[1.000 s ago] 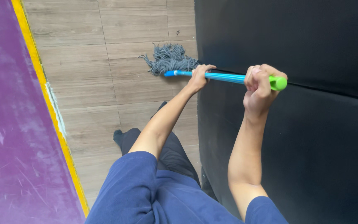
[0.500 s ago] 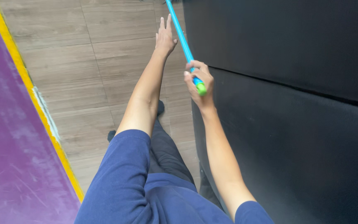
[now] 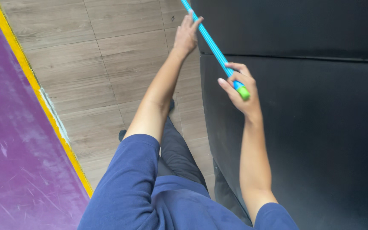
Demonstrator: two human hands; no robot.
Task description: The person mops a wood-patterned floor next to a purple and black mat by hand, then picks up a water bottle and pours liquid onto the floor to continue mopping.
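Observation:
A mop handle (image 3: 211,44), blue with a green end cap, runs from the top edge down to my right hand (image 3: 240,91). My right hand grips it just above the green cap. My left hand (image 3: 186,35) is stretched forward with its fingers straight and apart, its fingertips resting against the handle higher up without closing round it. The mop head is out of view beyond the top edge.
A large black padded block (image 3: 303,106) fills the right side, close to my right arm. A purple mat (image 3: 9,140) with a yellow edge strip (image 3: 43,102) lies along the left. Wood-look floor tiles (image 3: 107,64) run between them, under my dark-trousered legs (image 3: 179,157).
The handle swung from lying across, with the mop head in view, to pointing away from me. My left hand let go of its grip and opened. The mop head left the view.

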